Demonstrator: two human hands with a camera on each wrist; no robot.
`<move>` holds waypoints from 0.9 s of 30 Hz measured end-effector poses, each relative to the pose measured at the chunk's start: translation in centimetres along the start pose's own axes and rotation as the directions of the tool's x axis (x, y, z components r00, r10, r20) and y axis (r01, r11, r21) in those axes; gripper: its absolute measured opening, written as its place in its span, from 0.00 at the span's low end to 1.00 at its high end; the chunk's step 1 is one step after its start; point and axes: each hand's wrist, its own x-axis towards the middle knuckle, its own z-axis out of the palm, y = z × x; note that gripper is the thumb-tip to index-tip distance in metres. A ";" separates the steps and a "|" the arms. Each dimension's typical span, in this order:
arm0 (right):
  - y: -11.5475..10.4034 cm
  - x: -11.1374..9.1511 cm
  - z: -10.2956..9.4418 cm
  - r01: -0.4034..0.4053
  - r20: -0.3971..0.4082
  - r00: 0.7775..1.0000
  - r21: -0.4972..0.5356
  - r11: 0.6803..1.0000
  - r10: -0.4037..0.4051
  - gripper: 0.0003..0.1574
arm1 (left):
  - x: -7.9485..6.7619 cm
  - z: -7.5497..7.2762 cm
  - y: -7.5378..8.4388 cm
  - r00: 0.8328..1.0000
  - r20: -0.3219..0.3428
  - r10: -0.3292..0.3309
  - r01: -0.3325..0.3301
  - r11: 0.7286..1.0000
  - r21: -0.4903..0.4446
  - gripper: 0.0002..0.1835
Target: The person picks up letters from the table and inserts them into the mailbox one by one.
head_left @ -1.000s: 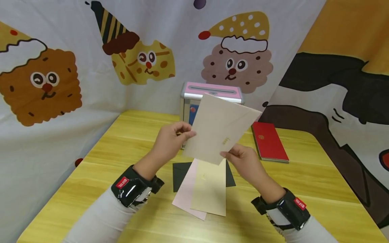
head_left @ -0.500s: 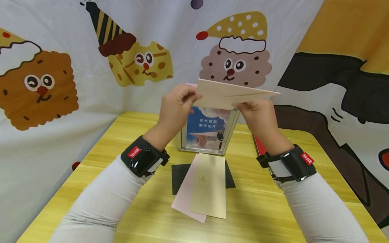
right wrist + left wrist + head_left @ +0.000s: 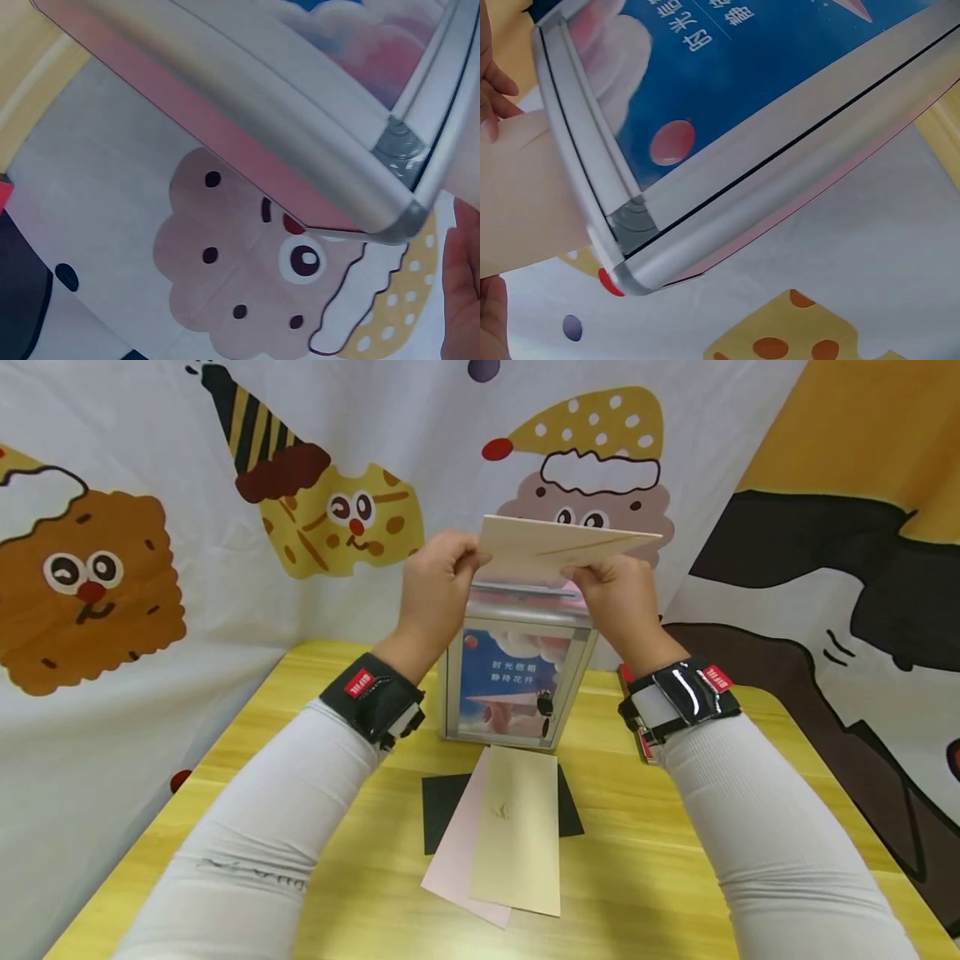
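Observation:
In the head view, my left hand pinches the left edge of a cream envelope. The lower right part of that envelope is pinched by my right hand. Both hands hold it tilted over a metal-framed box with a pink top. A long slot runs across the top, just below the envelope's lower edge; whether they touch I cannot tell. In the left wrist view the envelope lies beside the box's frame, with fingers at the left edge. The right wrist view shows mainly the box's corner.
In front of the box on the wooden table lie a pale yellow envelope, a pink one and a dark one, overlapping. A red booklet lies partly behind my right wrist. Printed cloth hangs behind.
Both hands have raised the envelope and carried it away from me to above the box. It has tipped from showing its broad face to a foreshortened view.

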 end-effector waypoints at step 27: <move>1.6 1.1 0.6 -0.343 0.220 0.922 0.086 0.935 0.318 0.17 | 0.7 3.7 -3.8 0.854 0.240 -0.462 0.491 0.868 -0.074 0.05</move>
